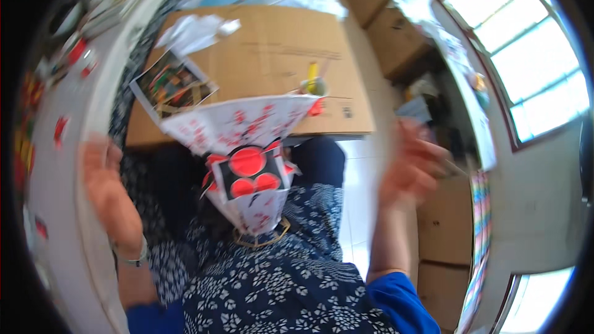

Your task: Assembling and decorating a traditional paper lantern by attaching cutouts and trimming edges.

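A white paper craft piece (247,117), printed with red blossom branches, sits upright on my lap between my knees. A dark panel (250,173) with red circles is on its middle, and a thin yellowish frame (269,238) shows at its near end. Off to its left, my left hand (108,185) is raised beside the pale ledge, blurred, with nothing seen in it. My right hand (409,161) is lifted to the right of the piece, apart from it. Its fingers are blurred but look spread, and I see nothing held there.
Beyond my knees a large cardboard box (272,43) serves as a work surface. It bears crumpled white paper (197,29), a tray of small coloured parts (173,86) and a cup (314,86) holding a yellow tool. Cardboard boxes (396,37) stand at right, near a bright window.
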A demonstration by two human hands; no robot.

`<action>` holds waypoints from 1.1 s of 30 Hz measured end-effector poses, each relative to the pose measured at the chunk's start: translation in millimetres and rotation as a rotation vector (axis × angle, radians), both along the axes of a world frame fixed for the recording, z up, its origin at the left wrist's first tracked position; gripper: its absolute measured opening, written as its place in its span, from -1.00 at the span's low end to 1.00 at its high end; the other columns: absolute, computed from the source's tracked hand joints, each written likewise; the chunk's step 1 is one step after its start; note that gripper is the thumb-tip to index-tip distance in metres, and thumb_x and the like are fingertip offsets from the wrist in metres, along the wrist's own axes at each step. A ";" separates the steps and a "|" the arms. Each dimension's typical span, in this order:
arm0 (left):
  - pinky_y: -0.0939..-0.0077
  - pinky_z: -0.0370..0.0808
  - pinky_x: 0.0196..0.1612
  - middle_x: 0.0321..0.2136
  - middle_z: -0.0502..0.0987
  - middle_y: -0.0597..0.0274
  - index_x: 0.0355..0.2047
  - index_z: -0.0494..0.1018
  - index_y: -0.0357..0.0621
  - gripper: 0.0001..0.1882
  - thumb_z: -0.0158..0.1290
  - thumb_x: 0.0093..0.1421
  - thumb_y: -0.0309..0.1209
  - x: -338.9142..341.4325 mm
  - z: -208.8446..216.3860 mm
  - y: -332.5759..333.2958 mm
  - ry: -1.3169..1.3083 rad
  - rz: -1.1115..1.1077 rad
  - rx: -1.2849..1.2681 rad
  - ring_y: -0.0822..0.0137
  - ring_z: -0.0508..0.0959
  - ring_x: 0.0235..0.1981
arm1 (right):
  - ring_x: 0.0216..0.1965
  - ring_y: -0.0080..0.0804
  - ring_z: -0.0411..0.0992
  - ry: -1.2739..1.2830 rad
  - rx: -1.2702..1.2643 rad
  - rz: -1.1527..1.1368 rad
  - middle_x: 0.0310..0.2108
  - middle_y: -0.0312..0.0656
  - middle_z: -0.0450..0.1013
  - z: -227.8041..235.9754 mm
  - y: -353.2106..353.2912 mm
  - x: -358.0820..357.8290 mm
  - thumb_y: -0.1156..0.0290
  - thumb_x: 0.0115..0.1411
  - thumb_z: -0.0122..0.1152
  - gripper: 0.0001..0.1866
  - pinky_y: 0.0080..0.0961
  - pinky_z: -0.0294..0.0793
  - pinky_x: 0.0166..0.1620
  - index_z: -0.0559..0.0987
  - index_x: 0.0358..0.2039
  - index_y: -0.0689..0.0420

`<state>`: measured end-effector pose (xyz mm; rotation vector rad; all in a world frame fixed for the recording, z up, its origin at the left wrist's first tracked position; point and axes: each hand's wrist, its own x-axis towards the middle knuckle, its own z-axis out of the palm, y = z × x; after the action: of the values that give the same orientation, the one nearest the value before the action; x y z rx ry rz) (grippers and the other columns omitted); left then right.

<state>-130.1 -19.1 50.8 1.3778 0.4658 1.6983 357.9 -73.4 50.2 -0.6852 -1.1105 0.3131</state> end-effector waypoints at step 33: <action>0.40 0.17 0.30 0.27 0.25 0.10 0.35 0.07 -0.24 -0.47 -0.24 0.44 -0.30 55.6 -68.7 -65.3 0.392 -0.048 -0.755 0.29 0.25 0.28 | -0.17 -0.54 0.39 0.145 -1.013 0.429 -0.01 -0.15 0.39 -62.0 -55.7 -112.6 0.33 0.37 0.02 -0.64 -0.53 0.43 -0.05 0.23 0.09 0.16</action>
<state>-74.4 -84.4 -17.9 1.1185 1.1467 1.0228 245.3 -129.0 -11.8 -1.2756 -0.9076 1.3249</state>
